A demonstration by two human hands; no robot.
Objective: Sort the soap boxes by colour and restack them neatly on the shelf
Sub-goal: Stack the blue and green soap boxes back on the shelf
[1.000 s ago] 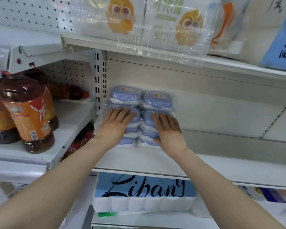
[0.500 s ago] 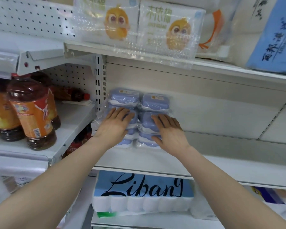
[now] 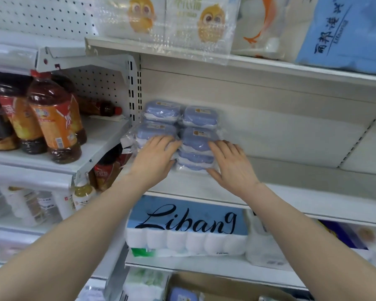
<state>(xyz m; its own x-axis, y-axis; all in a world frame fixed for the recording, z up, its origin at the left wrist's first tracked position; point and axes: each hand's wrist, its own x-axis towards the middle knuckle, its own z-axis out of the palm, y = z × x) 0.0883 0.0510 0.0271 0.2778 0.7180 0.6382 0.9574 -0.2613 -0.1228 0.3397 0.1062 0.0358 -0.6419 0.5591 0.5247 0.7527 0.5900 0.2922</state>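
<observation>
**Item:** soap boxes (image 3: 195, 144), blue, plastic-wrapped, in two stacks side by side on the shelf (image 3: 291, 198), just beyond both palms.

**Left hand** (image 3: 154, 157): fingers straight, flat on the front of the left stack, as half a second ago.

**Right hand** (image 3: 230, 168): now off the front of the right stack and on its outer flank, fingers spread, thumb low by the bottom box, gripping nothing.

**Reading:** pushing back has likely given way to squaring the sides, and the blue group looks nearly settled.

**Outstanding:** one blue box (image 3: 183, 295) in the carton (image 3: 226, 285), below both wrists.
</observation>
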